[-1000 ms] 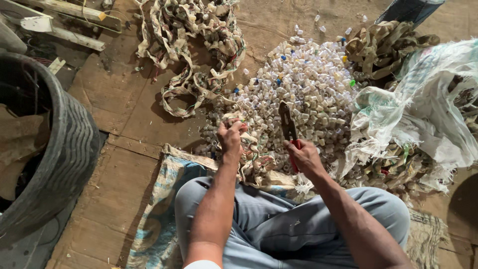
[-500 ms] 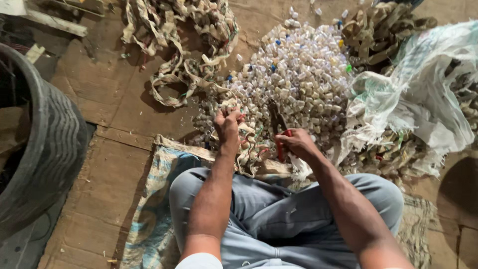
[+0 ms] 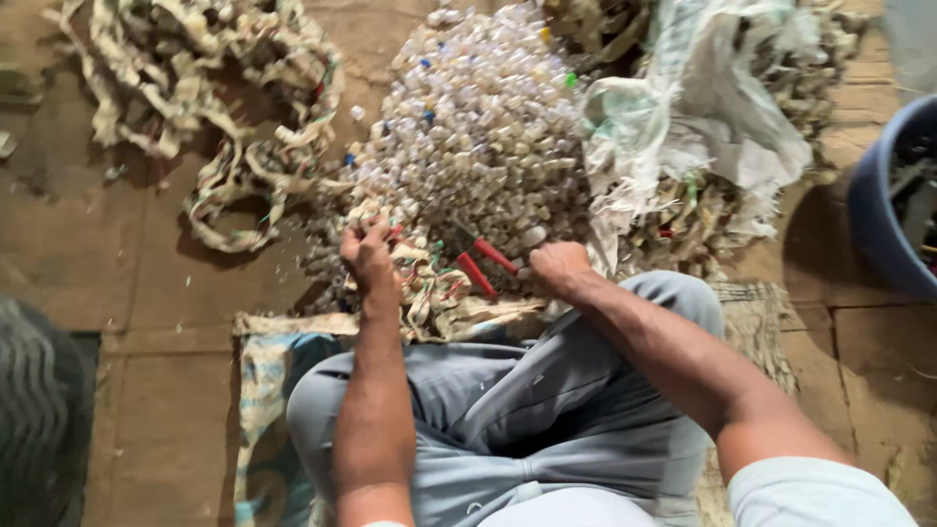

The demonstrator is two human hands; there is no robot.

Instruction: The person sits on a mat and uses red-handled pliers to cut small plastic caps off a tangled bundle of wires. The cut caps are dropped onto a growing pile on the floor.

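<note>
Near the middle of the frame, the left hand (image 3: 369,256) is closing its fingers on a crumpled strip of printed wrapper (image 3: 422,283), pinning it at the near edge of the heap of small clear bottle pieces (image 3: 478,137). Just right of it, the right hand (image 3: 558,268) is wrapping around the red handles of a pair of shears (image 3: 483,268), fingers clenched on them; the blades are too blurred to make out. Compared with 1 second ago, the tool is lying lower and flatter, its handles now pointing toward the strip, and the 2 hands are sitting closer together. Judging by that, a cut into the strip is under way. White sacking (image 3: 703,127) is lying at the upper right.
</note>
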